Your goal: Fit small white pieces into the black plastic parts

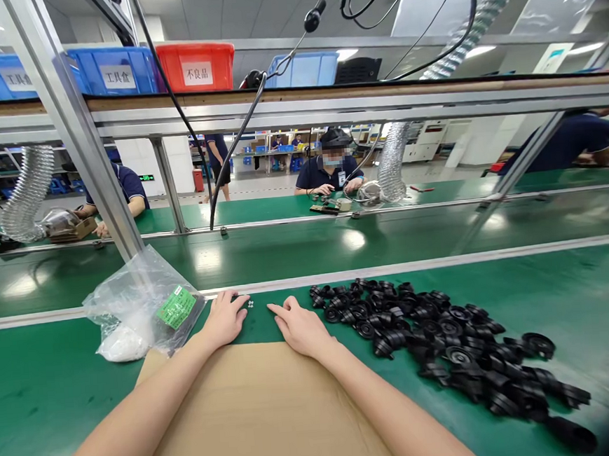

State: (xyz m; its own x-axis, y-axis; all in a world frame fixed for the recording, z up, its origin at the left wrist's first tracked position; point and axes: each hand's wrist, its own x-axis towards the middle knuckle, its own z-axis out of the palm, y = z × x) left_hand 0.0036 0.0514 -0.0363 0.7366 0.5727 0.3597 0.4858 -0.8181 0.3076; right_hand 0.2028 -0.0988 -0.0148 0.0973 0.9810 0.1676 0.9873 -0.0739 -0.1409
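My left hand (226, 318) rests on the green bench with its fingers stretched and apart, holding nothing visible. Right by its fingertips lie a few tiny whitish pieces (251, 304), too small to name. My right hand (302, 328) is across from them, index finger extended toward the pieces and nothing seen in its grasp. Beside that hand spreads a heap of black round plastic parts (449, 329). A clear plastic bag (125, 298) with a green label (176, 307) and white contents sits left of my left hand. Under my forearms is a brown cardboard sheet (266, 414).
A metal post (78, 133) rises behind the bag. Black cables (239, 135) hang ahead. Blue bins (113, 71) and a red bin (197, 66) stand on the overhead shelf. Beyond the green belt (285, 247), a co-worker (329, 170) sits at the opposite bench.
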